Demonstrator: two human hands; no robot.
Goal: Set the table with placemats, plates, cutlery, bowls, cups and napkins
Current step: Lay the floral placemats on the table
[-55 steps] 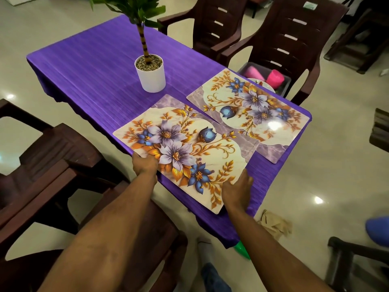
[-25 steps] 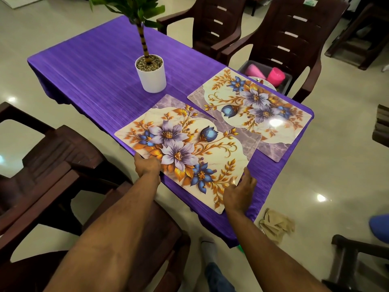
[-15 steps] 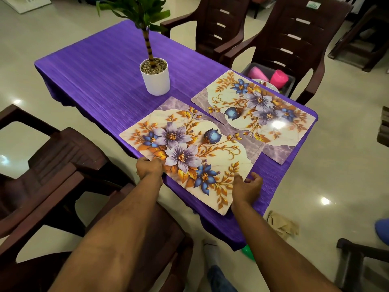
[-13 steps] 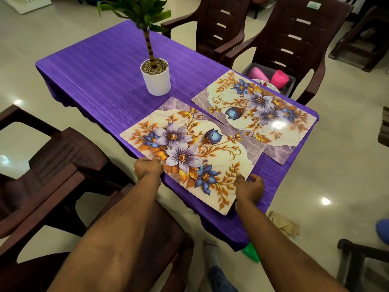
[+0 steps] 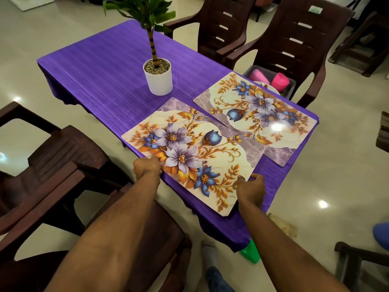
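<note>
Two floral placemats lie on the purple tablecloth (image 5: 101, 66). The near placemat (image 5: 189, 152) hangs a little over the table's front edge. My left hand (image 5: 147, 166) grips its near-left edge with curled fingers. My right hand (image 5: 250, 189) holds its right end near the corner, fingers curled at the edge. The far placemat (image 5: 259, 114) lies beside it toward the back right, touching or slightly overlapping the near one. Pink cups (image 5: 280, 81) and a plate rim (image 5: 266, 86) sit in a dark bin (image 5: 291, 89) on the chair behind the table.
A white pot with a green plant (image 5: 158, 77) stands mid-table, just behind the near placemat. Brown plastic chairs surround the table: two at the back (image 5: 292, 45), one at the left (image 5: 52, 157), one under my arms. A crumpled cloth (image 5: 283, 225) lies on the floor.
My right hand has slid from the placemat's front edge to its right end and curled around it. The left hand stays on the near-left edge. The camera view shifted slightly.
</note>
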